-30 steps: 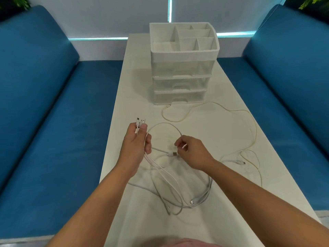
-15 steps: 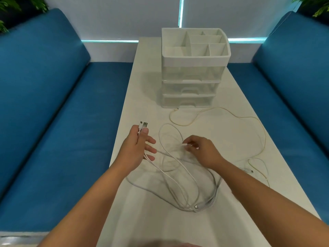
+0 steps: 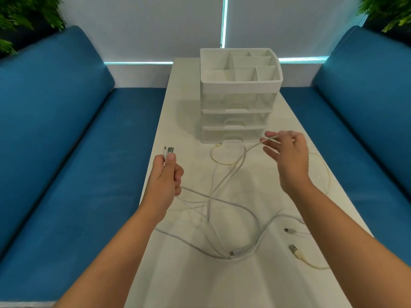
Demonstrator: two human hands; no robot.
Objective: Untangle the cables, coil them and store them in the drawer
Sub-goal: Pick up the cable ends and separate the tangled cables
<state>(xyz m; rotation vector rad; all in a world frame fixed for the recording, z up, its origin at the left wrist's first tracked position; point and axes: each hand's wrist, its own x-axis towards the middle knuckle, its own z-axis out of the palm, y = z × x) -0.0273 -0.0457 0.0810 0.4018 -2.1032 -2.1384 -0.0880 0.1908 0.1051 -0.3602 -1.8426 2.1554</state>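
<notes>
Gripping two cable ends in curled fingers, the left hand (image 3: 164, 178) is held raised over the left edge of the long white table (image 3: 191, 281); a silver USB plug and a smaller connector (image 3: 168, 150) are seen sticking up above the thumb. From this fist, thin white cables (image 3: 213, 196) are led down to the tabletop, where they are crossed over one another in a loose tangle between the two forearms. A doubled strand of white cable is pinched between thumb and forefinger of the right hand (image 3: 287, 156), the remaining fingers being spread loosely; the strand is drawn taut down and left toward the tangle. A white plug (image 3: 232, 253) is laid at the near edge of the tangle.

A yellowish cream cable (image 3: 222, 161) is laid in a loop just in front of the drawer unit and is carried round behind the right hand along the right side of the table; its USB plug (image 3: 294, 250) is rested near the right forearm, with a small connector (image 3: 290, 230) just beyond it.

The white plastic drawer unit with translucent drawers (image 3: 235, 121) is stood at the far middle of the table, all drawers closed, an open divided tray on top. Blue upholstered benches (image 3: 66, 152) are set on both sides of the table.
</notes>
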